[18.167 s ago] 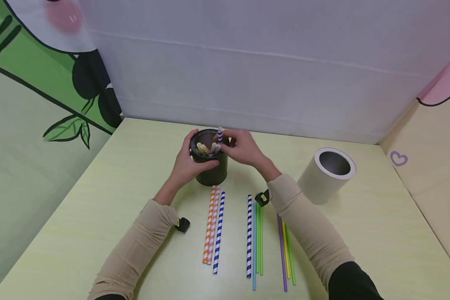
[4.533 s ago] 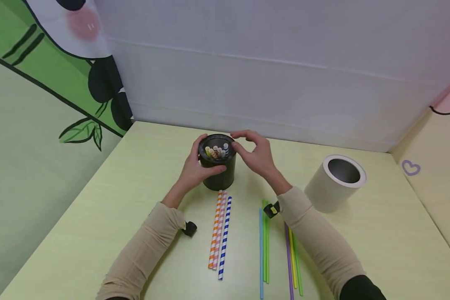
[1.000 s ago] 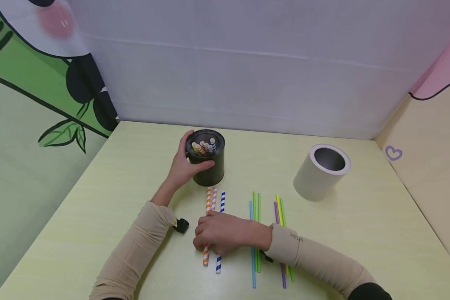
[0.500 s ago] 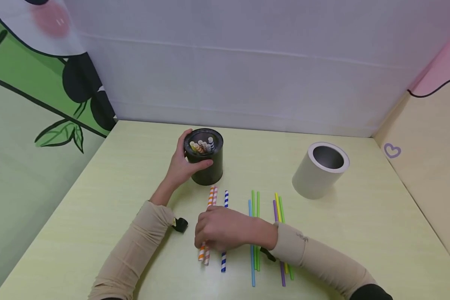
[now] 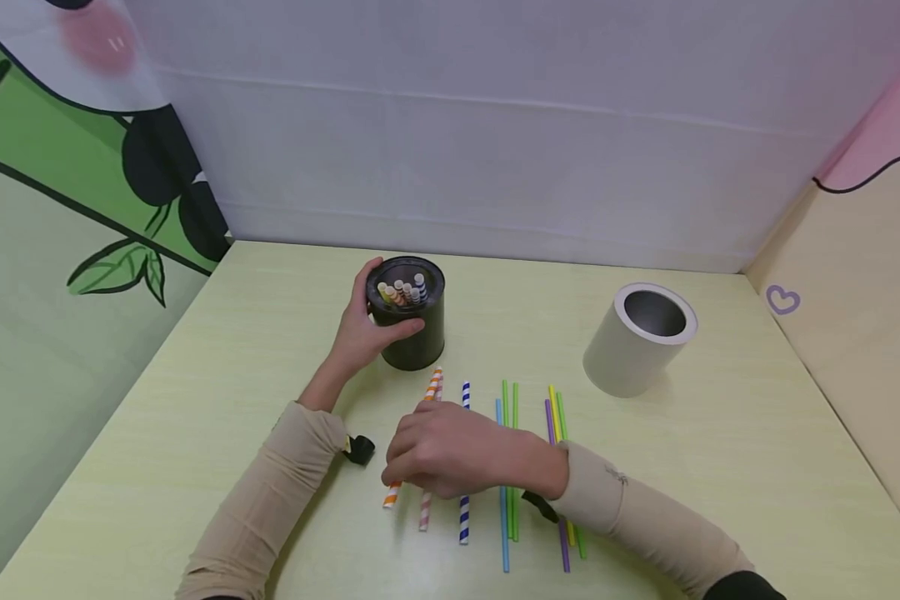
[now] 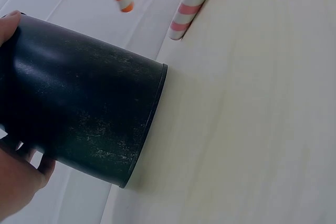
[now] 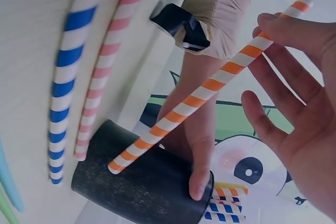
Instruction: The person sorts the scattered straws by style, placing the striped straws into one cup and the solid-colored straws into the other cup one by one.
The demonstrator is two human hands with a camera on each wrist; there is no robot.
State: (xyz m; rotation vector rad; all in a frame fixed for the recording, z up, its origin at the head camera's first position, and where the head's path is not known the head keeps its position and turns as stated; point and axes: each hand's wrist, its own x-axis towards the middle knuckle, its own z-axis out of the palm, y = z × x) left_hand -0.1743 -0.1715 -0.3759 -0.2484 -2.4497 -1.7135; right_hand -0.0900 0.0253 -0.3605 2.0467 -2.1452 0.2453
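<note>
A painted backdrop with a green leaf (image 5: pixel 116 267) stands at 10 o'clock, beyond the pale wooden surface (image 5: pixel 757 458). Nearer, a beige sleeve (image 5: pixel 262 508) comes in from 7 o'clock, a small black wrist camera (image 5: pixel 361 450) at its cuff. The left hand (image 5: pixel 363 337) is clamped on a black pot (image 5: pixel 416 337), its thumb across the near side; the pot stands upright just short of the surface's far edge. A cluster of striped straws (image 5: pixel 401 292) fills part of the pot's mouth, their ends tilted different ways. At 6 o'clock from the pot is the orange-striped straw (image 7: pixel 178 113), pinched near one end between thumb and fingertips of the right hand (image 5: pixel 450 454) and slanting from 7 o'clock up towards 1, its upper end near the pot's base. A pink-striped straw (image 5: pixel 424 512) and a blue-striped straw (image 5: pixel 464 525) lie partly hidden beneath that hand. At 3 o'clock from it come a light blue straw (image 5: pixel 505 533) with two green straws (image 5: pixel 515 517), then a group of purple straw (image 5: pixel 566 558), yellow straw (image 5: pixel 552 406) and lime straw (image 5: pixel 582 546), which the right forearm crosses. Farthest right, at 2 o'clock from the right hand, stands a white cup (image 5: pixel 622 362), its mouth dark inside.
</note>
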